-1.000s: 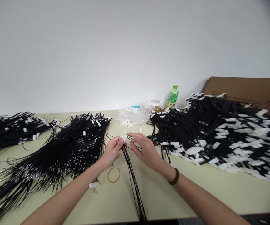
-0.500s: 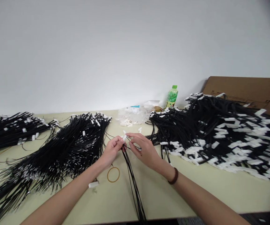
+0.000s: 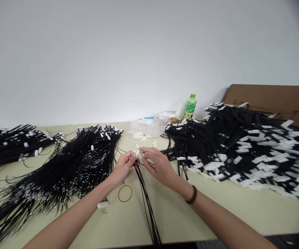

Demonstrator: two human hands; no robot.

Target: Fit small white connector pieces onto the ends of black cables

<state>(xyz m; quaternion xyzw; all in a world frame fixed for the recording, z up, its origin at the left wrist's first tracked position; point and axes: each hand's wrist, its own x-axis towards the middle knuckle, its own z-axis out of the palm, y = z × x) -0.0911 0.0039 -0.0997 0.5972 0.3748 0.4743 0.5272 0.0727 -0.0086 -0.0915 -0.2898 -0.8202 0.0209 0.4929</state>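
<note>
In the head view, several thin black cables (image 3: 147, 204) run up from the table's front edge to my hands. My left hand (image 3: 125, 165) is closed, pinching them near their upper ends, where white connectors (image 3: 137, 151) stick out above the fingertips. My right hand (image 3: 161, 167), a brown band on its wrist, is just to the right. Its index fingertip is at the white connectors, while its thumb stays apart from that finger. A thin black wire passes close to these fingers; whether they touch it is unclear.
Piles of black cables with white ends lie on the left (image 3: 87, 166) and right (image 3: 211, 138). A yellow rubber band (image 3: 124, 193) and a white piece (image 3: 103, 204) lie near my left forearm. Behind are a clear bag (image 3: 149, 128), a green-capped bottle (image 3: 190, 106) and cardboard (image 3: 271, 100).
Hardly anything differs. My right fingers have shifted very slightly at the white connectors, and the whole view has moved a little. My left hand keeps its pinch on the cables.
</note>
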